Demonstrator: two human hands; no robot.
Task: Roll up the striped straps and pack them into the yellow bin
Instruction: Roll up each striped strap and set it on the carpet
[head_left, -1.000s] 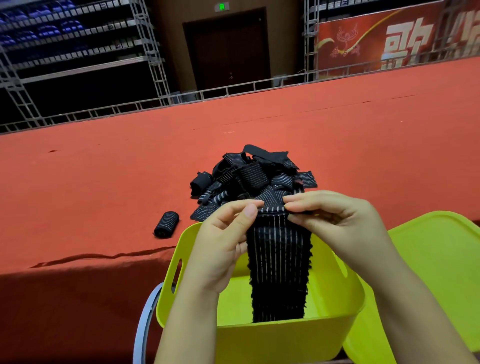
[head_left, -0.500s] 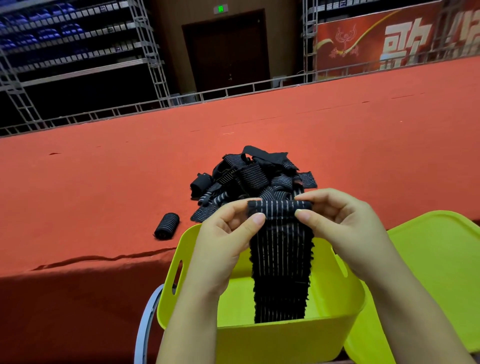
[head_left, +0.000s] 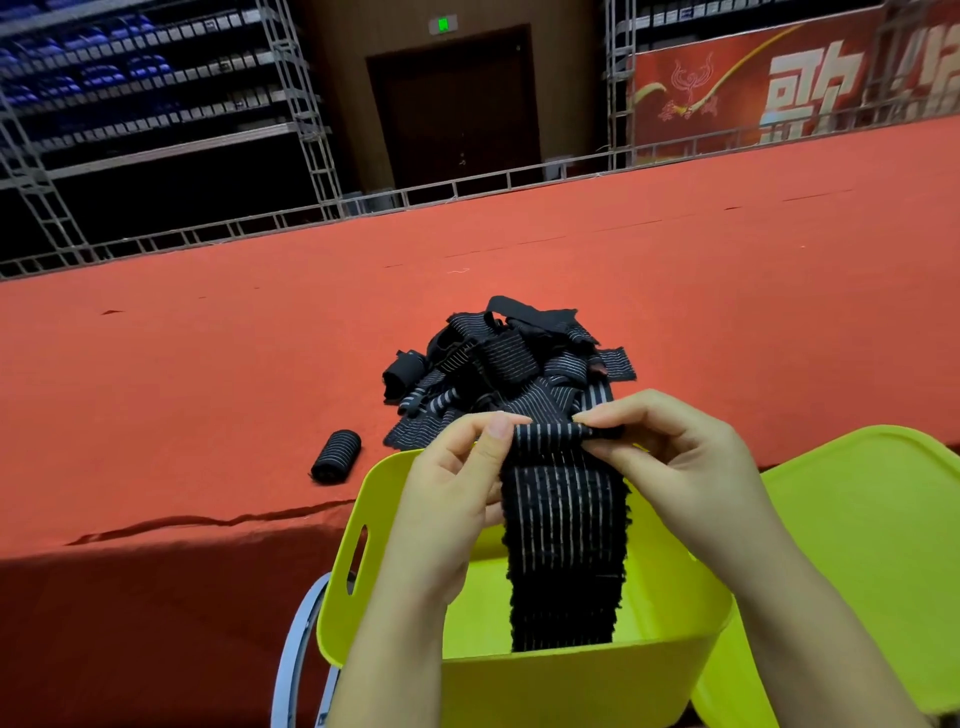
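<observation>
Both the left hand (head_left: 457, 499) and right hand (head_left: 675, 462) pinch the strap (head_left: 563, 540) top; the roll should stay tight and even above the yellow bin (head_left: 519, 680).

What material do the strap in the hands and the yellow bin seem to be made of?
The strap looks like woven elastic fabric, matte black with thin pale stripes: its edges are fuzzy and it hangs limp from the left hand and the right hand. The yellow bin appears to be moulded plastic, smooth with a slight sheen: it has rounded walls and a cut-out handle slot.
</observation>
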